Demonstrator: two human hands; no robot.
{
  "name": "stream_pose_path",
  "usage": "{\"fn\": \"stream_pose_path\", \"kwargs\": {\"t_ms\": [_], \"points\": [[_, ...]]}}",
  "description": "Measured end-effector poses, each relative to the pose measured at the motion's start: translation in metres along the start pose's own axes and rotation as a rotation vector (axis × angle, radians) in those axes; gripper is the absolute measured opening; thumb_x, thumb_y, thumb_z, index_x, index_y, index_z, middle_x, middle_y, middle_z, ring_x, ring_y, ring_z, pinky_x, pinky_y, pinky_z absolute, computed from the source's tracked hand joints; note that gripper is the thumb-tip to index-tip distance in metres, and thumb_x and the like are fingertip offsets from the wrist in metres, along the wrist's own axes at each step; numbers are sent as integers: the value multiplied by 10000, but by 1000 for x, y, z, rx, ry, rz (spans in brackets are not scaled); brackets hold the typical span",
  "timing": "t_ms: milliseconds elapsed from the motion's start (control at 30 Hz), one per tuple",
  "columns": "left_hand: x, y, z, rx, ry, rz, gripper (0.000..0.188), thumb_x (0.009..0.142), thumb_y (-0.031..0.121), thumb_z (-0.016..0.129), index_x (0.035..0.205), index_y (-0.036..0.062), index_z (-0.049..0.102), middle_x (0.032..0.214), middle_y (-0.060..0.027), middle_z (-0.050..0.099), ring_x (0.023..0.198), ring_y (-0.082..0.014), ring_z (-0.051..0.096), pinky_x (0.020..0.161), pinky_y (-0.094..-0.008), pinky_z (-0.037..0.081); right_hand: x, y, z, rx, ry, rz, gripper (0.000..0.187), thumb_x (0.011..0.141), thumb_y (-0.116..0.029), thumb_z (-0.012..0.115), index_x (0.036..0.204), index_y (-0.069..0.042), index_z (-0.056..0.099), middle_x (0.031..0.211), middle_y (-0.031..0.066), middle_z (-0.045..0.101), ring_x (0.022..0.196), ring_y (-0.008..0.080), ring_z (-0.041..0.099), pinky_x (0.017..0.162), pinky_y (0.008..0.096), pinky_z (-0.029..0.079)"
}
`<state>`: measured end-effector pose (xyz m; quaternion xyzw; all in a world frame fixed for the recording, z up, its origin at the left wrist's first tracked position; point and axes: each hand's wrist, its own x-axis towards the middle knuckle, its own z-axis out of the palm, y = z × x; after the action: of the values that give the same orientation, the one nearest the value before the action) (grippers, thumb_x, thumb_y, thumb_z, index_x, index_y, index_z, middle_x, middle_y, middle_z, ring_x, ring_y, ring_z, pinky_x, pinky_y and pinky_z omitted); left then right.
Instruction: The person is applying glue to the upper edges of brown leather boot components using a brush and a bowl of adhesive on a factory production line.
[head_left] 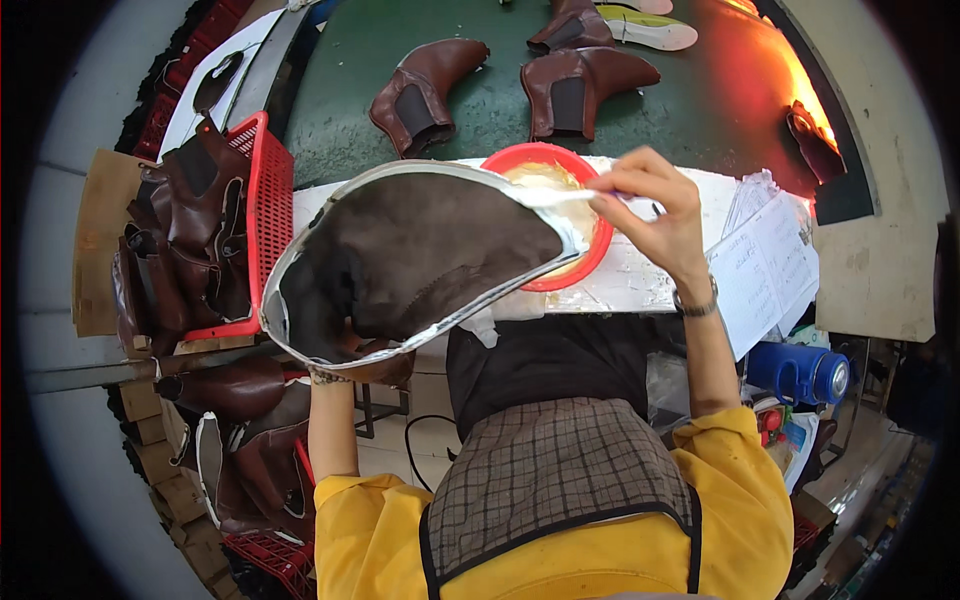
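Held up in front of me is a large dark brown boot upper, its open underside facing up and its rim edged in white. My left wrist, with a beaded bracelet, goes under its lower left end; the boot upper hides most of that hand. My right hand pinches a thin white brush, whose tip touches the white rim at the right end. Beneath them stands a red bowl holding a cream-coloured paste, partly covered by the boot upper.
Brown ankle boots lie on the green conveyor ahead, near a glowing orange area at right. A red basket of boot uppers stands left. Papers and a blue flask are at right.
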<state>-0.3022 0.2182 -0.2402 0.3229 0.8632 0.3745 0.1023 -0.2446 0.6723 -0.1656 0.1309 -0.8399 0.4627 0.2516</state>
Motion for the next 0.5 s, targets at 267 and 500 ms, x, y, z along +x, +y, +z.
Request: {"fn": "stream_pose_path", "kwargs": {"t_ms": [267, 500], "points": [[42, 42, 22, -452, -20, -221, 1069, 689, 290, 893, 1569, 20, 351, 1541, -149, 480, 1390, -297, 504, 1141, -445, 444, 13, -2, 7, -54, -6, -77, 152, 815, -94, 831, 964, -87, 808, 891, 16, 710, 749, 129, 622, 750, 291, 412], [38, 57, 40, -972, -68, -270, 1155, 667, 355, 906, 1599, 33, 304, 1598, -141, 419, 1449, -318, 437, 1193, -462, 376, 49, -7, 4, -30, -187, -193, 157, 814, -75, 820, 970, -83, 815, 903, 21, 697, 846, 143, 620, 828, 308, 413]]}}
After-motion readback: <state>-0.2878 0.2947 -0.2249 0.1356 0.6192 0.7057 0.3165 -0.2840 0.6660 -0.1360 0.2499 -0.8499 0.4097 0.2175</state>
